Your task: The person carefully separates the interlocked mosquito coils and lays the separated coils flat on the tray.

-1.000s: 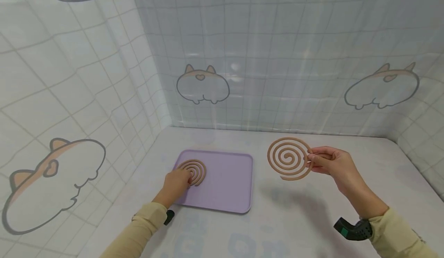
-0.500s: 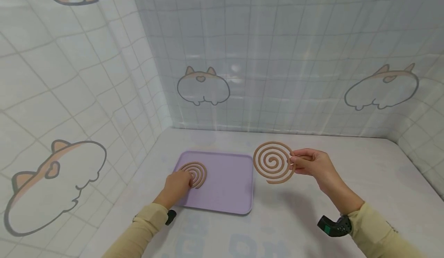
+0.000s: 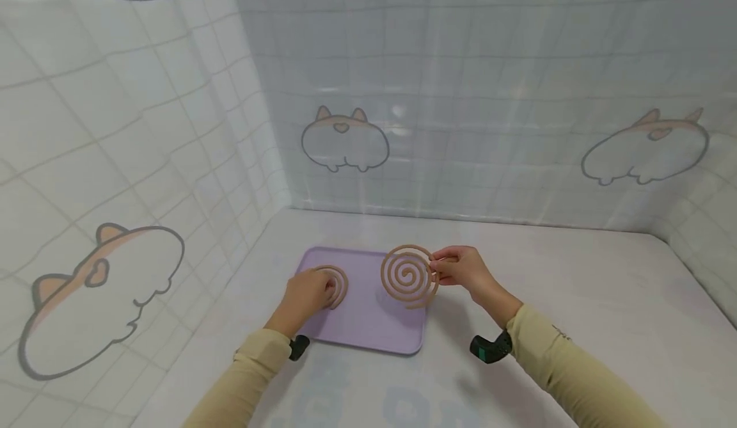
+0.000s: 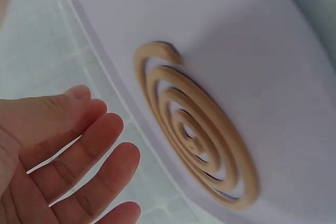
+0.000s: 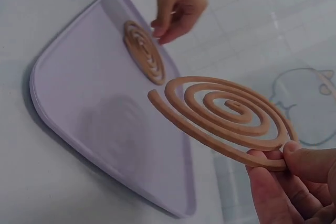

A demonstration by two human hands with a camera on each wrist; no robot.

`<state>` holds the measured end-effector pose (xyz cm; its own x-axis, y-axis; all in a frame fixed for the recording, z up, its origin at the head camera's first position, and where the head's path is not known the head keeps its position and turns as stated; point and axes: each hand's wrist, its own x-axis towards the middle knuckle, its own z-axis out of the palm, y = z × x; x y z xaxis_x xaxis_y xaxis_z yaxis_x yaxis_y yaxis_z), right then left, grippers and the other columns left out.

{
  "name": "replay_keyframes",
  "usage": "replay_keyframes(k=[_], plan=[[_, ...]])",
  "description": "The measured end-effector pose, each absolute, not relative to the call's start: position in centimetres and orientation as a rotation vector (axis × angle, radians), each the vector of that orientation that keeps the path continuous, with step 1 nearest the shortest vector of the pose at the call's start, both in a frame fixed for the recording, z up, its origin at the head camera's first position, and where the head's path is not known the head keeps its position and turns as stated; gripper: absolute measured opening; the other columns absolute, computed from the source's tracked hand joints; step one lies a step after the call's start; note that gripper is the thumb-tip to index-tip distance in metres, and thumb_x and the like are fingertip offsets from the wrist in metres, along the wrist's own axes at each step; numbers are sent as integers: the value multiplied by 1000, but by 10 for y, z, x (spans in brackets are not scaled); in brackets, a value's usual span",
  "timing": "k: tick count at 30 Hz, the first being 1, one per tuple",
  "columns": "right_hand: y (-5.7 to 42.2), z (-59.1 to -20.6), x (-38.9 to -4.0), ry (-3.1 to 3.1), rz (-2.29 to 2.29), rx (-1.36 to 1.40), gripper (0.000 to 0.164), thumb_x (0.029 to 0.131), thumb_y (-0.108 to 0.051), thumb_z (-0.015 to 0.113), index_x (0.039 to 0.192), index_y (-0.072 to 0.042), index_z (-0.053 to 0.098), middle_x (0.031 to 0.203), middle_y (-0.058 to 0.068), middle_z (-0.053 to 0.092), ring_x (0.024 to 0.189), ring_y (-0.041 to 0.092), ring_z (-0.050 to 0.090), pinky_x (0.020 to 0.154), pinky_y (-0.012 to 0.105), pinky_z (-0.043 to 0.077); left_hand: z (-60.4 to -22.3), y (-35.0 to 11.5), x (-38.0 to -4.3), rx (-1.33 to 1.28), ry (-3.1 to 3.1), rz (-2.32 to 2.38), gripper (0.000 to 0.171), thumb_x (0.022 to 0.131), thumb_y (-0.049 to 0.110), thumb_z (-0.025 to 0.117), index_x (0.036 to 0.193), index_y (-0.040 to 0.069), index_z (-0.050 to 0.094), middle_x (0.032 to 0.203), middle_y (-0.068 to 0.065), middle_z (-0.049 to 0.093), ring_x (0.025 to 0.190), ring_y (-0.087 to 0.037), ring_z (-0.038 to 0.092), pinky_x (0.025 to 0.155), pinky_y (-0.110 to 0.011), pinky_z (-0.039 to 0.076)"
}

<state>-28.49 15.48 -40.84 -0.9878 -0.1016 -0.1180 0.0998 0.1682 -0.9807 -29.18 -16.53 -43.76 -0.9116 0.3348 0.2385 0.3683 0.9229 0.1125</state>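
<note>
A tan mosquito coil [image 5: 135, 53] lies flat at the left end of a lilac tray [image 3: 363, 329]. My left hand [image 3: 305, 293] is over that coil and covers part of it in the head view. In the left wrist view its loosely bent fingers [image 4: 110, 177] hold nothing and stand apart from the coil. My right hand [image 3: 463, 268] pinches a second mosquito coil [image 3: 407, 273] by its outer edge, between thumb and fingers. That coil is tilted above the right part of the tray, and its shadow falls on the tray in the right wrist view.
The tray rests on a white table [image 3: 553, 287] with faint blue lettering near the front. Grid-patterned walls [image 3: 489, 95] with cartoon animals rise at the back and both sides. Each wrist wears a black device [image 3: 489, 348].
My right hand has carried its mosquito coil leftward, from beside the tray to above the tray's right part. The left hand has shifted slightly up and right over the other coil.
</note>
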Motion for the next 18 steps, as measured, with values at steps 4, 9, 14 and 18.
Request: replay_keyframes(k=[4, 9, 14, 18], plan=[[139, -422, -294, 2274, -1913, -13, 25, 82, -3, 67, 103, 11, 62, 77, 8, 69, 61, 13, 64, 59, 29, 54, -435, -156, -295, -532, -2858, -282, 10, 76, 12, 63, 69, 18, 67, 62, 6, 54, 59, -12, 47, 52, -30, 41], [121, -434, -301, 2286, -1884, 38, 21, 81, -2, 67, 99, 9, 63, 75, 8, 69, 58, 13, 63, 56, 28, 54, -428, -145, -296, -472, -2948, -298, 6, 81, 21, 66, 82, 20, 71, 76, 6, 63, 71, -14, 58, 59, -34, 46], [104, -445, -305, 2282, -1840, 99, 19, 82, -3, 67, 99, 6, 66, 75, 10, 69, 59, 14, 64, 57, 28, 54, -430, -138, -297, -446, -2989, -285, 7, 83, 28, 67, 82, 22, 70, 75, 10, 62, 70, -10, 57, 61, -31, 46], [95, -453, -308, 2293, -1830, 116, 16, 82, -2, 66, 96, 6, 66, 75, 11, 69, 58, 14, 63, 55, 27, 53, -434, -135, -299, -514, -2954, -289, 8, 83, 27, 68, 78, 20, 69, 69, 11, 60, 63, -6, 54, 59, -26, 44]])
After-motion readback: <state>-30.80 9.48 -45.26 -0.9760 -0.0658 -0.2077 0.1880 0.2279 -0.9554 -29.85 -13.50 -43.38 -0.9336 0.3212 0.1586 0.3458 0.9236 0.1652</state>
